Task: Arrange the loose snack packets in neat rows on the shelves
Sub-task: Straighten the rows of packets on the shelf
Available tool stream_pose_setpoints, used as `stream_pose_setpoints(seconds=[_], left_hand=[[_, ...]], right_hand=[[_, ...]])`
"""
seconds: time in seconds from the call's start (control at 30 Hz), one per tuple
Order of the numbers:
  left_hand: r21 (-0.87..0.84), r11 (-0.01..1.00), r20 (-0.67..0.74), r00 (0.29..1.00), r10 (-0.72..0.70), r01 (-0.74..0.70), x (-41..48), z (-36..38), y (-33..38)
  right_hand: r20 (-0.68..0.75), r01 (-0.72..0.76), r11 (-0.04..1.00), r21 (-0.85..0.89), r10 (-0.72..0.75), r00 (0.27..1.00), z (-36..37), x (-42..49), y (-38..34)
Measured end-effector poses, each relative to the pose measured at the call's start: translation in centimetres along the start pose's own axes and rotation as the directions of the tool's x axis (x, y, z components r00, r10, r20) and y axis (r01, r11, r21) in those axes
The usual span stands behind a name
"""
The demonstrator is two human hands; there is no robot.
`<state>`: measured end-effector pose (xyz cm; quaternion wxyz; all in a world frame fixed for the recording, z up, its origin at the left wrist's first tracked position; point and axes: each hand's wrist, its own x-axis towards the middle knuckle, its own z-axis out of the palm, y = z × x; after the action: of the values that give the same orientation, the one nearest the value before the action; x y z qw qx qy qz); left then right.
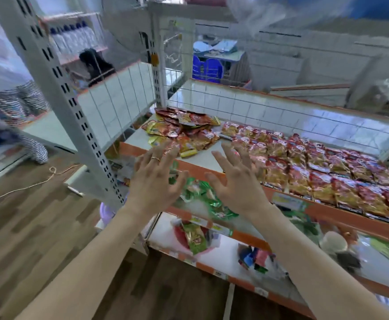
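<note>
Head camera: both hands are up in front of the shelving and neither holds a thing. The left hand [156, 181] has its fingers [142, 163] straight and spread wide, with a ring [155, 158] on one of them. The right hand [238, 183] mirrors it just beside, fingers [220, 159] fanned apart, the two thumbs pointing toward each other with a gap between. Just beyond the left fingertips lies the loose pile of snack packets [184, 129], red and yellow, heaped at odd angles at the left end of the top shelf [204, 155]. The fingertips overlap the pile's near edge in the picture, but whether they touch it cannot be told. To the right of the right fingers, the neat rows of packets [316, 172] run edge to edge along the shelf to the frame's border, reaching the orange front lip [323, 210]. A bare strip of white shelf shows between the two sets of fingers. Behind the packets stands a wire guard [258, 105]. Below the palms, on the next shelf down, green packets [212, 202] lie scattered, and lower again a red bowl [178, 234] holds a green-and-gold packet [196, 236]. Left of the left fingers rises a slotted white upright [73, 107], with wooden floor [38, 222] under the forearms. Motion blur softens the edges of the view.
</note>
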<state>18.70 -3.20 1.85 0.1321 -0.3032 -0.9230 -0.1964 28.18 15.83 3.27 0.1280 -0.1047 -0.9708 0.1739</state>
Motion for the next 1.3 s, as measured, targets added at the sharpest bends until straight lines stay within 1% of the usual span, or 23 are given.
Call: stream_pose_setpoints(seconds=[0.13, 0.23, 0.33, 0.5, 0.77, 0.9, 1.07, 1.17, 1.23, 1.3], left_hand=[[-0.025, 1.0, 0.057, 0.998, 0.009, -0.007, 0.8, -0.1, -3.1], [-0.03, 0.999, 0.081, 0.997, 0.013, -0.01, 1.3, 0.2, -4.1], [-0.014, 0.999, 0.103, 0.994, 0.031, -0.029, 2.0, 0.8, -4.5], [-0.002, 0.999, 0.106, 0.993, 0.052, -0.052, 4.0, 1.9, -4.6], [0.057, 0.997, 0.136, 0.989, 0.051, -0.059, 9.5, 5.4, -5.4], [0.06, 0.996, 0.201, 0.978, 0.049, -0.063, 12.1, 7.7, -5.0], [0.07, 0.996, 0.225, 0.974, 0.039, -0.056, 14.3, 9.8, -4.6], [0.137, 0.989, 0.266, 0.964, 0.009, -0.047, 15.2, 10.8, -4.7], [0.211, 0.977, 0.328, 0.944, -0.035, -0.037, 15.8, 11.2, -4.5], [0.261, 0.965, 0.381, 0.921, -0.078, -0.026, 16.5, 11.7, -4.4]], right_hand=[[-0.006, -0.019, 0.999, -0.03, 0.019, 1.0, 1.9, 1.4, -2.4], [0.0, -0.025, 1.0, -0.018, 0.025, 1.0, 2.5, 2.1, -3.1], [0.0, -0.062, 0.998, -0.027, 0.062, 0.998, 2.9, 3.0, -2.8], [0.002, -0.083, 0.995, -0.051, 0.083, 0.997, 3.7, 5.0, -1.6], [0.029, -0.111, 0.994, -0.007, 0.111, 0.993, 5.0, 10.6, 1.3], [0.073, -0.106, 0.994, 0.007, 0.105, 0.992, 5.4, 13.2, 3.2], [0.151, -0.136, 0.99, -0.026, 0.139, 0.979, 6.2, 15.7, 5.1], [0.214, -0.192, 0.98, -0.05, 0.198, 0.957, 7.0, 17.1, 5.5], [0.222, -0.227, 0.972, -0.06, 0.235, 0.946, 7.8, 17.9, 5.6], [0.229, -0.275, 0.961, -0.033, 0.275, 0.934, 8.4, 18.8, 5.7]])
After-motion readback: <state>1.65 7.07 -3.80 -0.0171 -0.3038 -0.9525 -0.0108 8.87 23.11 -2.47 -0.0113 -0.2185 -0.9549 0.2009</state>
